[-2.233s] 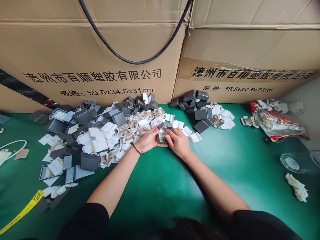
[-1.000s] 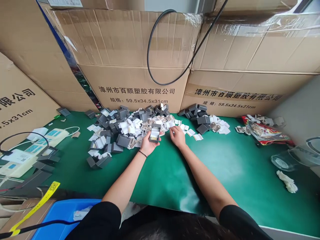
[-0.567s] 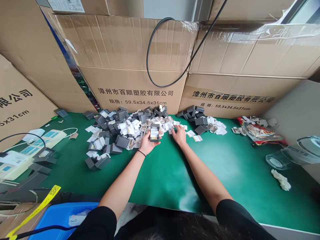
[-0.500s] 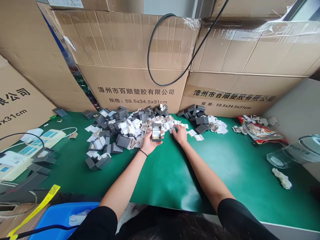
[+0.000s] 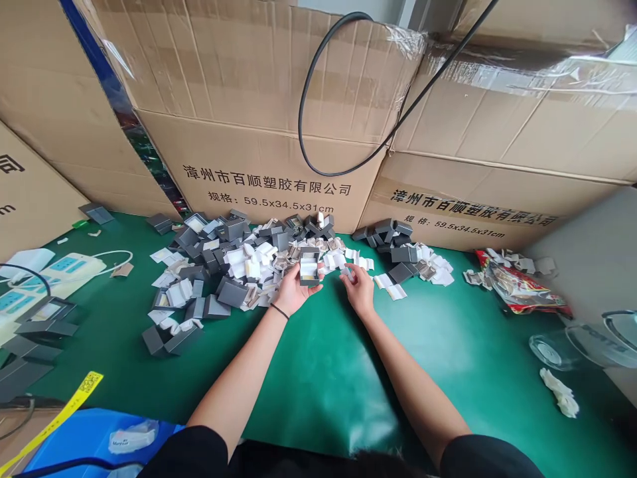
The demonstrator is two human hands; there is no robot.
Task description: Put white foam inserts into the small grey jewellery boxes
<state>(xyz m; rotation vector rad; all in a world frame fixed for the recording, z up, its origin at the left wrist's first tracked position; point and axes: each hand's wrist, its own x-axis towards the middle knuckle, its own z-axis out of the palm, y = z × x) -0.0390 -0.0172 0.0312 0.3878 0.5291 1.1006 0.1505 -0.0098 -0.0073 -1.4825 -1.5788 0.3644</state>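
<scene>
Pinching a small pale piece [image 5: 347, 273] in the fingers of the right hand [image 5: 361, 292], plainer to see than half a second ago, just beside white inserts [image 5: 367, 263]. Still holding the open dark box [image 5: 309, 267] in the fingers of the left hand [image 5: 291, 292], above the desk [image 5: 298, 378].

Left sleeve [image 5: 196, 448] black, short, matte, its hem curved and loose around the arm; right sleeve [image 5: 485, 457] the same plain black, hem likewise rounded; left forearm [image 5: 243, 378] and right forearm [image 5: 408, 378] bare below the hems; thin black wristband [image 5: 279, 311], narrow, cord-like, around the left wrist; left hand [image 5: 293, 292] and right hand [image 5: 361, 292] ungloved; dark cloth [image 5: 271, 459] between the sleeves at the lower edge, garment type unclear.
</scene>
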